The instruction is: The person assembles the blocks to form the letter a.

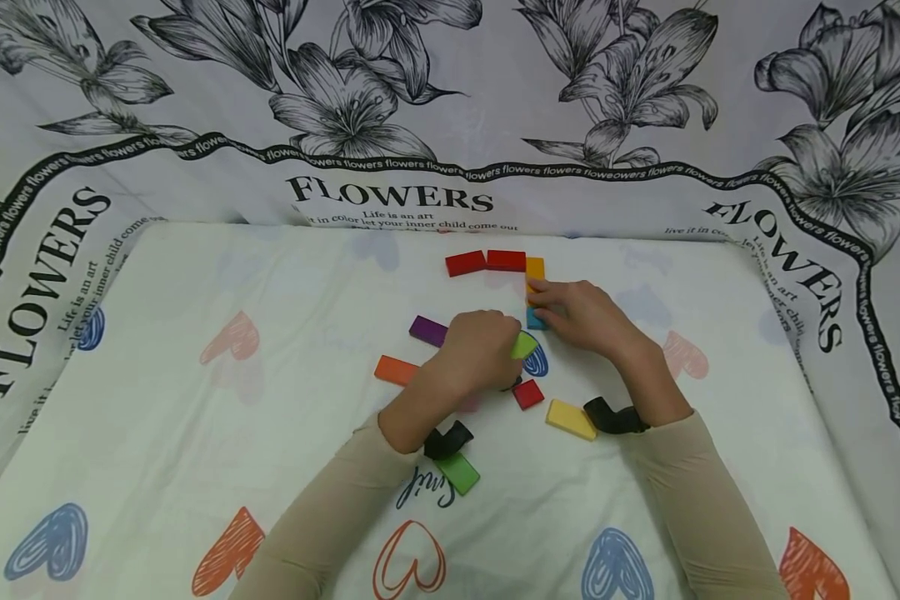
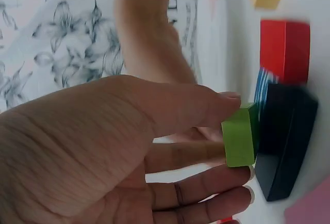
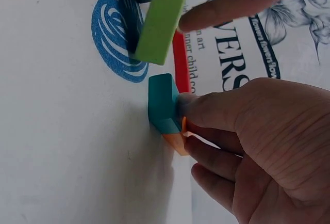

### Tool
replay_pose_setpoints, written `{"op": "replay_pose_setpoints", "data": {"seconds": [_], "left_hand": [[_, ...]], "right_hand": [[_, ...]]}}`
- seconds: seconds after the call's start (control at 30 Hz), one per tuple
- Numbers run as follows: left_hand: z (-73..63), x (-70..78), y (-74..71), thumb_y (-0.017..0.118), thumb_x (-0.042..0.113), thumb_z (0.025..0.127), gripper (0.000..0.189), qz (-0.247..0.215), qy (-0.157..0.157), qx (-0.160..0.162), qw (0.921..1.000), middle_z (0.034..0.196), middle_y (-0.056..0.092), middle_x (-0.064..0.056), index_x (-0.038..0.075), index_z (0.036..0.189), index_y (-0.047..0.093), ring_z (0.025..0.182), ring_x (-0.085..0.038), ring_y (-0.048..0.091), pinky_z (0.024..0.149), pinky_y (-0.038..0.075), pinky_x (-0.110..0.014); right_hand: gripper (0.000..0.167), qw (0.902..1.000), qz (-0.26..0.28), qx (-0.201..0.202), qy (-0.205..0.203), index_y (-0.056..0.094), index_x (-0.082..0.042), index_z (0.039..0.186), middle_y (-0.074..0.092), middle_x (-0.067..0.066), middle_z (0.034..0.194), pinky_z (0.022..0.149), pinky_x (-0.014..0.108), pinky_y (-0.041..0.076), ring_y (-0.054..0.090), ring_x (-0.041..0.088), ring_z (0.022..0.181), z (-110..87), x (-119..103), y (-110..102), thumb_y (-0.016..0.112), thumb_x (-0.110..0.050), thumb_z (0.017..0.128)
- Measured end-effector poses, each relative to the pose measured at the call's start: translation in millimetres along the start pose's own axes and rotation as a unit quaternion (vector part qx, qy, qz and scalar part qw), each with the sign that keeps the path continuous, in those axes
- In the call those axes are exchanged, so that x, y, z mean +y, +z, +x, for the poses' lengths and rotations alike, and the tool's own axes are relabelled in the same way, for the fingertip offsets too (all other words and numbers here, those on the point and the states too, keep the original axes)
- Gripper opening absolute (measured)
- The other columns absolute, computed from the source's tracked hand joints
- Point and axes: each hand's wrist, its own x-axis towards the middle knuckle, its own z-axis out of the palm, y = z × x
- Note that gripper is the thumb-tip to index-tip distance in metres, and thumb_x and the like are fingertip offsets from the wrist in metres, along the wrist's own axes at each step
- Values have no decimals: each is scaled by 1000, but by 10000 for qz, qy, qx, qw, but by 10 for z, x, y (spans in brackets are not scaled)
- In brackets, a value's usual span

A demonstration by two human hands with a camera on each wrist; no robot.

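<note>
I have the left hand [image 1: 480, 350] pinching a light green block [image 2: 238, 139] between thumb and fingers, its end sticking out toward the right hand [image 1: 585, 317]. On my right side, thumb and fingers are drawn narrow on a blue block [image 3: 164, 102], which sits end-on to a yellow-orange block [image 1: 535, 267] under the same fingers. From that one's far end, a row of two red blocks [image 1: 506, 261] runs off to the left, beyond both hands.

Close in under the left hand I get a dark block [image 2: 289, 136]; whether the light green one touches it, I can't tell. A smaller red block [image 1: 528, 394] lies just on my near side of the left hand, and a yellow block [image 1: 570, 419] is nearer me than the right hand, beside that wrist's black strap [image 1: 613, 415]. Left of the left hand I see a purple block [image 1: 427, 331] and an orange block [image 1: 395, 371], both partly covered by it. A green block [image 1: 461, 475] lies below the left wrist, on the heart-printed cloth [image 1: 157, 433].
</note>
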Motion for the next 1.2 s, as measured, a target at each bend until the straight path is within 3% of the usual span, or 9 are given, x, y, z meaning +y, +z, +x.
{"op": "replay_pose_setpoints", "data": {"seconds": [0.17, 0.37, 0.5, 0.67, 0.77, 0.9, 1.2], "left_hand": [[22, 157, 110, 76, 42, 96, 42, 354, 128, 4, 9993, 94, 70, -2, 12, 124, 75, 81, -16, 61, 61, 46, -23], [68, 247, 273, 74, 54, 96, 41, 891, 206, 462, 9947, 86, 70, 0, 15, 106, 79, 79, -16, 63, 63, 49, -24], [61, 296, 330, 74, 58, 94, 46, 1200, 138, 727, 9900, 97, 75, -1, 15, 110, 79, 89, -17, 69, 72, 57, -28], [28, 304, 342, 79, 54, 91, 48, 1087, -1, 930, 9897, 102, 76, -3, 14, 117, 79, 93, -18, 70, 74, 58, -30], [12, 289, 334, 82, 48, 90, 41, 930, 123, 1016, 9904, 97, 78, -2, 15, 115, 79, 89, -18, 69, 76, 58, -30], [11, 280, 340, 81, 45, 92, 36, 928, 299, 958, 9906, 92, 77, -1, 14, 110, 81, 89, -18, 68, 81, 59, -30], [51, 290, 384, 78, 47, 94, 38, 1033, 210, 1028, 9891, 92, 78, 0, 13, 111, 82, 90, -17, 69, 82, 60, -31]], "right_hand": [[39, 10000, 43, 44, -33, 65, -6, 142, 55, 7, 159, 120, 56, 45, 51, 36, 150, 4, 1, -2, 67, -13, 104], [39, 9999, 61, 22, -90, 64, -6, 142, 55, 8, 159, 120, 56, 45, 51, 36, 150, 1, 28, 0, 66, -12, 104], [38, 9999, 34, 48, -137, 64, -5, 142, 55, 8, 159, 118, 57, 46, 52, 37, 148, -6, 26, -3, 65, -11, 104], [38, 9999, 50, 60, -98, 65, -6, 142, 55, 8, 159, 118, 56, 47, 53, 36, 148, -14, 23, -8, 66, -12, 104], [39, 9999, 67, 63, -87, 65, -6, 142, 55, 8, 159, 118, 55, 47, 53, 36, 148, -11, 24, -8, 66, -12, 104], [39, 9999, 109, 49, -89, 64, -6, 142, 55, 8, 159, 118, 56, 47, 52, 36, 149, -6, 24, -7, 66, -12, 104], [39, 10000, -35, 18, -44, 64, -6, 142, 56, 7, 159, 119, 56, 46, 53, 37, 148, -6, 4, -15, 66, -13, 104]]}}
